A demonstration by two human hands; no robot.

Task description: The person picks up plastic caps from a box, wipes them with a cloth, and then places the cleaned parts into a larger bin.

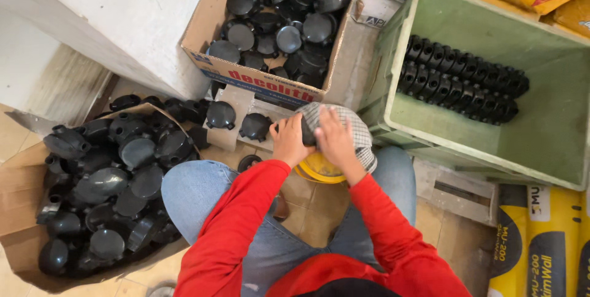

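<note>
My left hand [289,140] grips a round black plastic fitting [307,131], most of it hidden between my hands. My right hand [335,143] presses a checked cloth [356,128] over that fitting. Both hands work above my knees, over a yellow round object [318,171] that peeks out below them. Red sleeves cover both arms, and blue jeans cover my legs.
A cardboard box [24,223] at the left holds several black round fittings [123,168]. Another cardboard box [246,79] with more stands ahead. A green plastic crate [553,149] at the right holds two neat rows of fittings [461,79]. Yellow sacks [541,235] lie at the right.
</note>
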